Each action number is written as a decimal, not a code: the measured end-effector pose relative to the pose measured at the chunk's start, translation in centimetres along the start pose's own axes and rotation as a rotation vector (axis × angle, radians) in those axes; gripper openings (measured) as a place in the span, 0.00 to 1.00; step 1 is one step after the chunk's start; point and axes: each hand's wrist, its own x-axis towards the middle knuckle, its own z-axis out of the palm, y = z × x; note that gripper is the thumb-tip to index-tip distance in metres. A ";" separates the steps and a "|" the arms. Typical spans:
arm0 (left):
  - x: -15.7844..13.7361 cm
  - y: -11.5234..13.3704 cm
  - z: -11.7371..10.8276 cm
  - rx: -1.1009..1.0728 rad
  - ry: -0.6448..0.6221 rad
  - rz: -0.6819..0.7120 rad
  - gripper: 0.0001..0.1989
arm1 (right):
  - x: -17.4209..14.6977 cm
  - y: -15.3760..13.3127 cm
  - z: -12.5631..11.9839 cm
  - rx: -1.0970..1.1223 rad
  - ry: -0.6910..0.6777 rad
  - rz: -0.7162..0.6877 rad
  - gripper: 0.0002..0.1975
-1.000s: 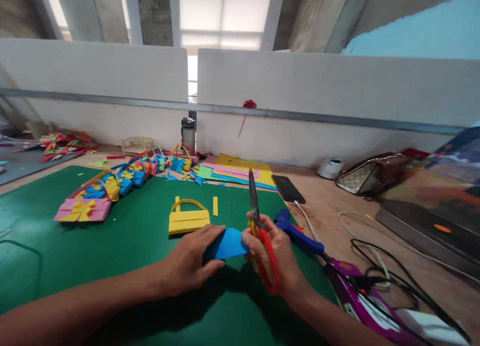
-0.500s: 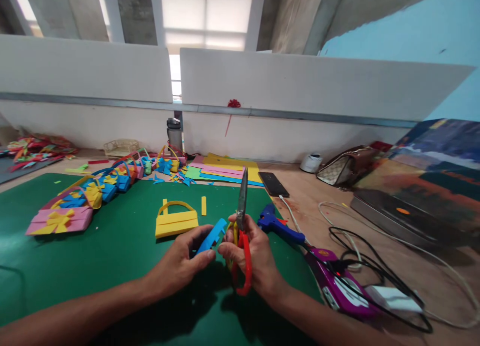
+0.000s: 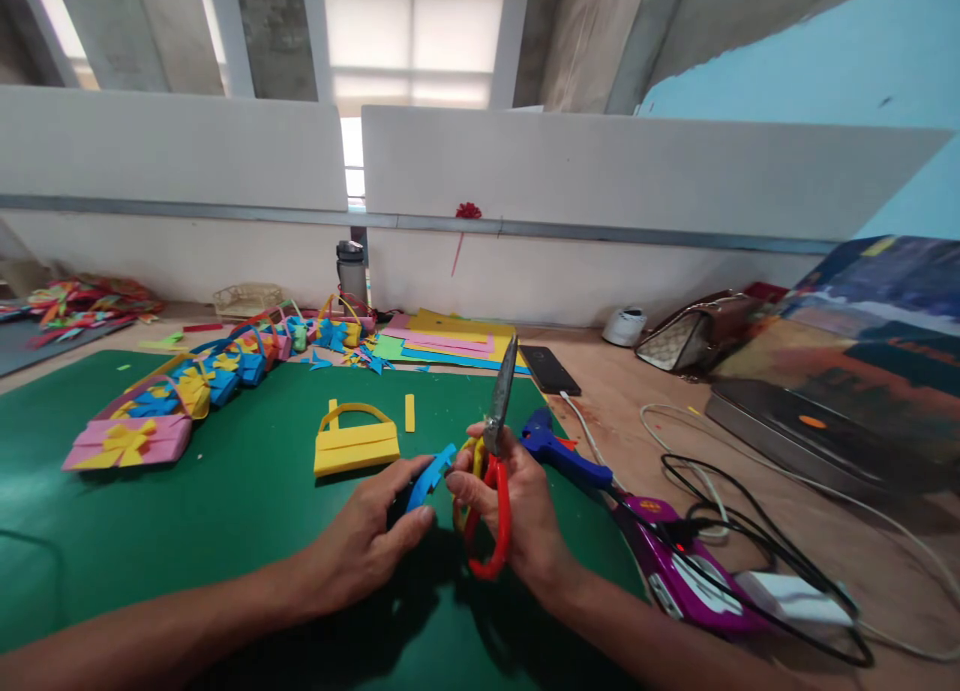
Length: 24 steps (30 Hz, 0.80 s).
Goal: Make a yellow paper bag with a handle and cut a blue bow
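Note:
My left hand [image 3: 375,531] is closed around a folded piece of blue paper [image 3: 430,479] with a cut, jagged edge. Scissors [image 3: 499,471] with red and yellow handles are held in my right hand [image 3: 525,511], their blades pointing up and away and pressed together. The right fingertips are close to the blue paper; whether they touch it I cannot make out. Beyond my left hand, a yellow paper handbag [image 3: 357,446] with a looped handle lies on the green mat [image 3: 247,491]. A short yellow paper strip [image 3: 409,413] is to its right.
Several finished paper bags with bows [image 3: 129,443] line the mat's left side. Coloured sheets [image 3: 457,333] and scraps lie behind it. To the right are a phone [image 3: 551,369], a blue glue gun [image 3: 562,451], a purple power strip [image 3: 682,561] and looped cables. A bottle [image 3: 351,271] stands at the back.
The scissors have tilted slightly to the right in my right hand. The blue paper has turned a little and sits lower in my left hand.

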 end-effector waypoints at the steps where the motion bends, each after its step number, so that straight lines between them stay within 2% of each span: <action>1: 0.0 0.0 0.0 0.032 -0.004 0.013 0.21 | 0.0 0.0 0.0 0.008 -0.006 -0.004 0.27; 8: 0.0 -1.4 -0.7 0.418 0.006 0.167 0.25 | -0.1 -1.1 -0.1 0.069 0.018 0.006 0.25; 12: 0.3 -2.1 -1.1 0.538 0.034 0.219 0.26 | 0.1 -1.3 -0.2 0.072 -0.009 0.050 0.24; 19: 0.5 -2.1 -1.4 0.589 0.041 0.257 0.26 | 0.1 -1.2 -0.2 0.003 -0.004 0.043 0.21; 24: 0.5 -1.6 -1.4 0.510 0.001 0.173 0.25 | 0.3 -1.1 -0.2 -0.010 0.015 0.026 0.21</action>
